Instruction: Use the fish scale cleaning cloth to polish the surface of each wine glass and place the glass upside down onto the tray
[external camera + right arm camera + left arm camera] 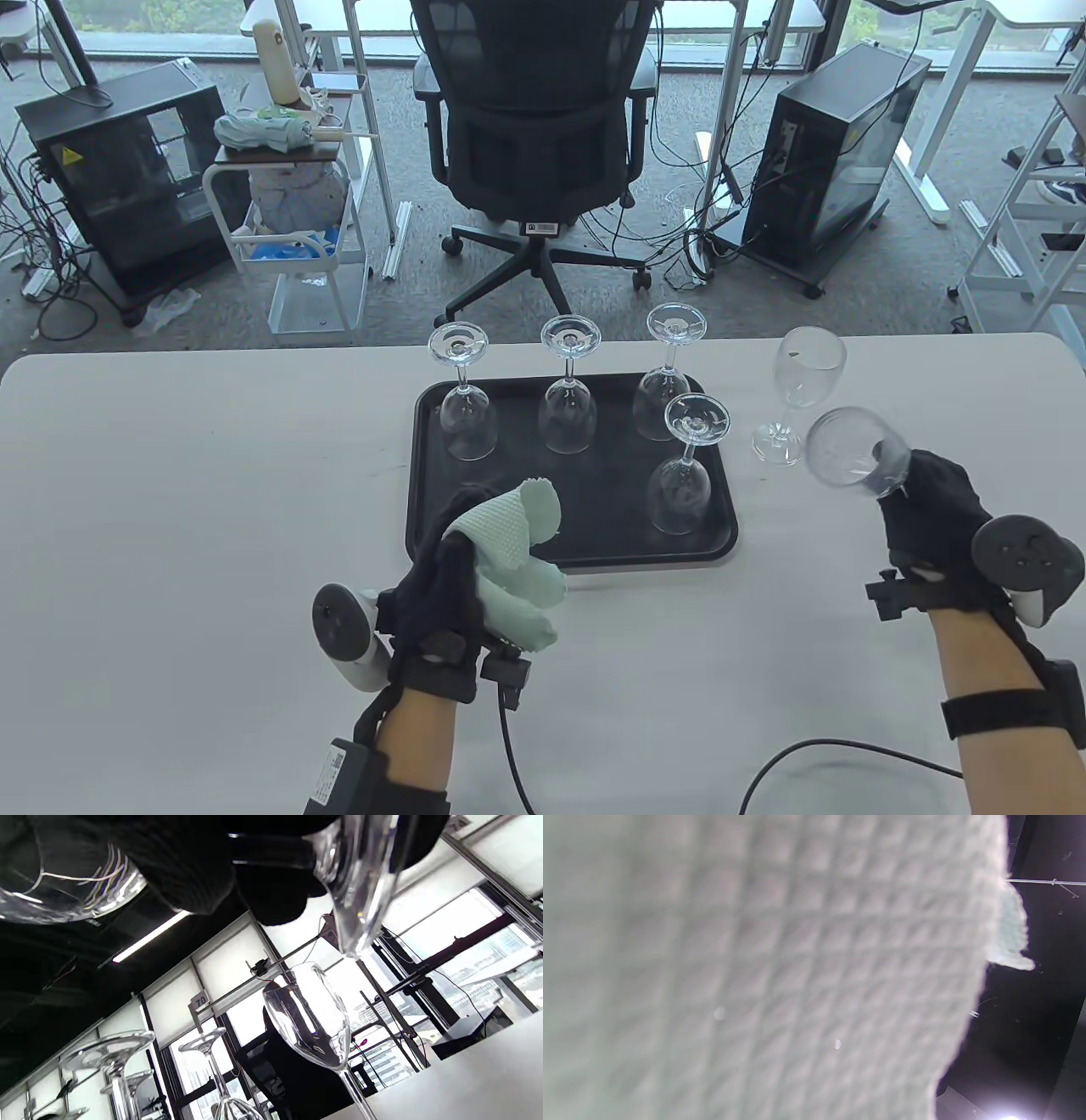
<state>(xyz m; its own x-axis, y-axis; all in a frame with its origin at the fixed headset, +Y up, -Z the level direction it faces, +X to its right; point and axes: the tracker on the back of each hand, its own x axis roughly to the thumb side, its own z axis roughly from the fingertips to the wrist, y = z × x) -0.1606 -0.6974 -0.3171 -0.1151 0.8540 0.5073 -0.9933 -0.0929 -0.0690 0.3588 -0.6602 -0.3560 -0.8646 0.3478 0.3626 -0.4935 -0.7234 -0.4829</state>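
Four clear stemmed wine glasses (677, 484) already inverted on the black rectangular tray (420, 475) mid-worktop; two left. One upright glass (797, 390) just off the tray's right edge. Right hand (933, 509), fingers clamped round a tilted smooth glass bowl (844, 446). Left hand (441, 586), fingers wrapped in pale green scale-textured cloth (517, 560) near the tray's front edge.

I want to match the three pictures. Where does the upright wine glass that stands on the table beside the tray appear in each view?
Table view: the upright wine glass stands right of the black tray, just behind the glass held in the right hand.
Left wrist view: not in it; the cloth fills the picture.
Right wrist view: at centre, tilted.
Shared landmark: the office chair behind it.
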